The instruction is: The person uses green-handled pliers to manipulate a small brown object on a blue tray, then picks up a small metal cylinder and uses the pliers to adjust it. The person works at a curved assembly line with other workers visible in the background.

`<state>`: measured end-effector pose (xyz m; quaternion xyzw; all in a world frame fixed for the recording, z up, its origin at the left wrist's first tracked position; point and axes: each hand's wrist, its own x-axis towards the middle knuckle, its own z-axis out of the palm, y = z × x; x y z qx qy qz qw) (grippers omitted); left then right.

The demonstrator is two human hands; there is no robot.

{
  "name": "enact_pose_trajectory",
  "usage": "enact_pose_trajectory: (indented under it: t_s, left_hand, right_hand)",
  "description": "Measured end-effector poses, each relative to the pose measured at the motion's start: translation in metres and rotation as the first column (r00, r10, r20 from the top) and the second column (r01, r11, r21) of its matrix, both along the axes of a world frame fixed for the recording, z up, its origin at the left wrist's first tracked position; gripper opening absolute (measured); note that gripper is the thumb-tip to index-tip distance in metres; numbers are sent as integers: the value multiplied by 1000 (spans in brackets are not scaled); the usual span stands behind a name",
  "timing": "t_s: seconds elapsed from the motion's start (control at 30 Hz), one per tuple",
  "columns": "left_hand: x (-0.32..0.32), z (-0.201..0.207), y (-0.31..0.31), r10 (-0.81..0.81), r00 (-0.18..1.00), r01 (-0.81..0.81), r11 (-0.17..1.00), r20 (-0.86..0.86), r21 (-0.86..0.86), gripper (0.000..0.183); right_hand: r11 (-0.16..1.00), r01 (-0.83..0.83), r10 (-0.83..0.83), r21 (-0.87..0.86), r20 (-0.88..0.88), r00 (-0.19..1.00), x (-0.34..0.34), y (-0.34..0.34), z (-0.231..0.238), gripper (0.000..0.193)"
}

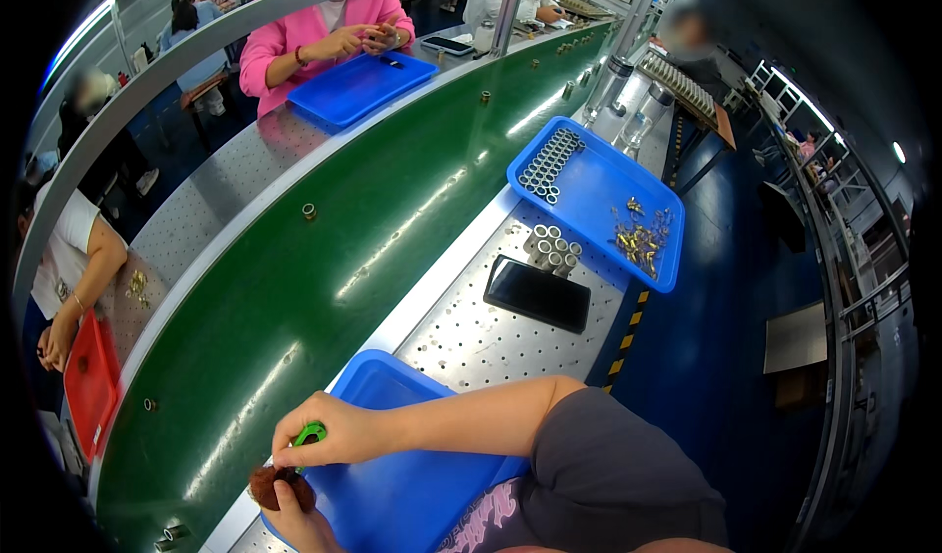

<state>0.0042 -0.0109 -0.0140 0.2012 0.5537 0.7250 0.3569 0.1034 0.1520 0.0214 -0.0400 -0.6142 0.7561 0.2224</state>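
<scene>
Seemingly to steady it, the left hand [302,524] pinches a brown fuzzy piece [299,495] at the left edge of the near blue tray [392,376], beside the green belt [294,288]. The right hand [339,429] closes its fingers round a green tool [313,432], which slants from its loop down-left toward the piece. That piece looks roundish, so its long axis cannot be told. Farther off, another blue tray [599,188] holds metal rings [551,160] and gold-coloured bits [641,250] in separate groups, probably for easy picking.

The brown lump [263,487] looks rough, the green conveyor belt [392,210] glossy (light-streaked), the worktop [457,342] along its edge perforated metal.
</scene>
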Motion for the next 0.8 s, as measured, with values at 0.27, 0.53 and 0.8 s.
enact_pose_trajectory:
  t_s: [0.27,0.53,0.8]
  left_hand:
    - [2,2,1,59,998,-61,996,-32,-64,26]
    - [5,3,2,62,997,-64,996,-34,-59,29]
    - [2,-1,2,76,997,-77,995,-24,-70,26]
  right_hand:
    - [994,-25,32,-109,70,997,3,1,7,17]
    - [998,-33,37,-62,72,997,3,3,5,15]
    - [991,-50,64,-124,118,991,2,6,3,16]
